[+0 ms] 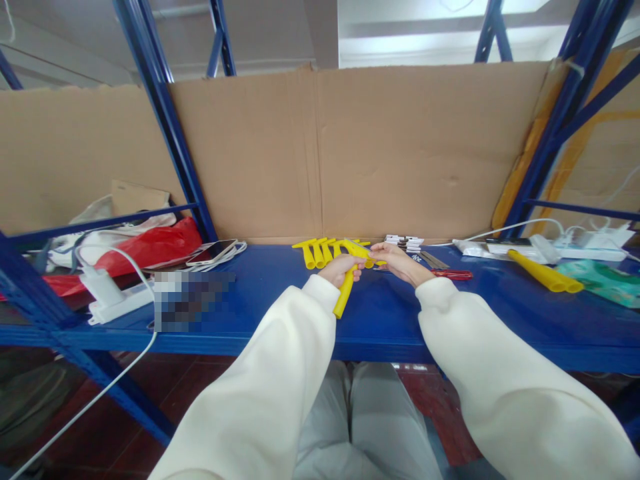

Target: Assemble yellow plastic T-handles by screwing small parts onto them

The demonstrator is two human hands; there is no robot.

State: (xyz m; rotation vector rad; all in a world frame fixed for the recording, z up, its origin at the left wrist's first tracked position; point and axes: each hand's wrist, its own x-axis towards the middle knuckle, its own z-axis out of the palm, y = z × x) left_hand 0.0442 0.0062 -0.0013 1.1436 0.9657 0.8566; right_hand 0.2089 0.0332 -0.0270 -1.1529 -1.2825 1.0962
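My left hand (341,268) is wrapped round a yellow plastic piece (344,300), whose tube-like handle points down toward the front of the blue table. Its upper part reaches up and right toward my right hand (389,259). The fingers of my right hand are pinched together at the piece's right side; what they hold is too small to make out. Behind my hands, several similar yellow pieces (311,255) lie in a row near the cardboard wall. A red-handled tool (453,274) lies just right of my right hand.
Small white-and-black parts (404,241) lie behind my right hand. Another yellow piece (545,272) rests by a green packet (603,283) at right. A white power strip (120,300), red bag (160,247) and blue posts stand left. Cardboard (400,153) closes the back.
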